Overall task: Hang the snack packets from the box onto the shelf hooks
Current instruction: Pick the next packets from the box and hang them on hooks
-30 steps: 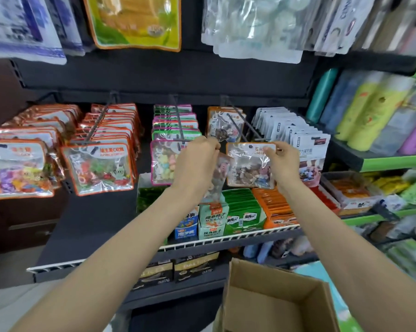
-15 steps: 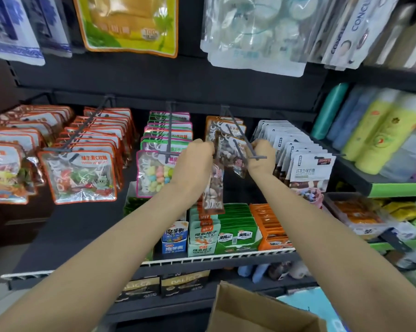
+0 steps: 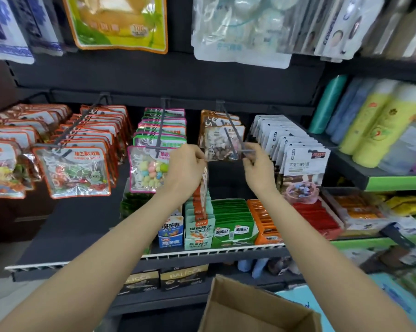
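A clear brown-edged snack packet [image 3: 222, 144] hangs at the front of the middle hook [image 3: 227, 121], ahead of others like it. My right hand [image 3: 257, 168] is just right of it, thumb and forefinger pinching the hook's front tip. My left hand [image 3: 185, 168] is to the packet's left and grips another snack packet [image 3: 203, 185], which hangs edge-on below the fist. The open cardboard box [image 3: 250, 307] sits low in front of me; its inside is mostly out of view.
Rows of orange-edged packets [image 3: 73, 173] and pink-edged candy packets [image 3: 149, 168] hang to the left, white packets [image 3: 302, 161] to the right. Boxed snacks [image 3: 233, 221] fill the wire-edged shelf below. Bottles [image 3: 379, 125] stand at right; large bags hang overhead.
The packet my right hand held has slid onto the middle hook and hangs there. My right hand has drawn back to the hook's tip. My left hand still holds its packet.
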